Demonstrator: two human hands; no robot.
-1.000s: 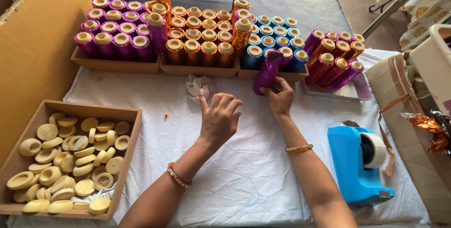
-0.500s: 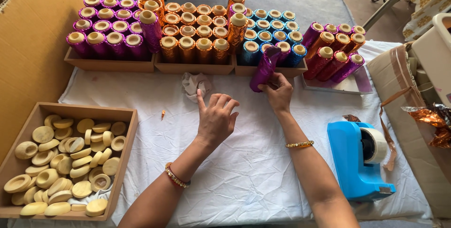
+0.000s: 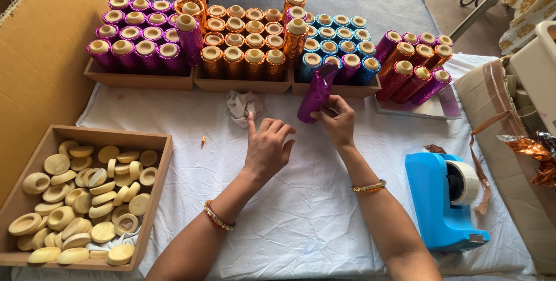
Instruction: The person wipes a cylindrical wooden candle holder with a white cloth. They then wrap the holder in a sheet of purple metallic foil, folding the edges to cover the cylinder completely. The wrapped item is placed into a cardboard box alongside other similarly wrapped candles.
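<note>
Far left: tall cardboard wall (image 3: pixel 40 66), upright at table edge. Below it, wooden tray (image 3: pixel 156 159) w/ pile of pale wooden discs (image 3: pixel 81 200), loosely heaped, most lying flat. White cloth (image 3: pixel 301 223) covers table. Back row, L to R: box of purple foil-wrapped spools (image 3: pixel 136 43), box of orange spools (image 3: pixel 243 40), box of blue spools (image 3: pixel 339 43), all upright, packed tight; a few taller spools stand above the rest. Small crumpled pale wad (image 3: pixel 243 106) lies on cloth in front of orange box. Left hand (image 3: pixel 267 148): released, fingers spread, grasping nothing, index tip up near the wad; contact w/ wad cannot be confirmed. Bangle at wrist. Right hand (image 3: pixel 336 121): closed on lower end of a purple foil-wrapped roll (image 3: pixel 315 92), roll tilted, upper end leaning toward blue box, lower end near cloth. Gold bangle on right wrist. Further right: group of purple & orange spools (image 3: pixel 414 64) leaning on a flat sheet. Near right: blue tape dispenser (image 3: pixel 443 203) w/ roll mounted, on cloth. Far right edge: cardboard box (image 3: pixel 504 142) w/ brown tape strips, crumpled orange foil (image 3: pixel 536 150) on it.
</note>
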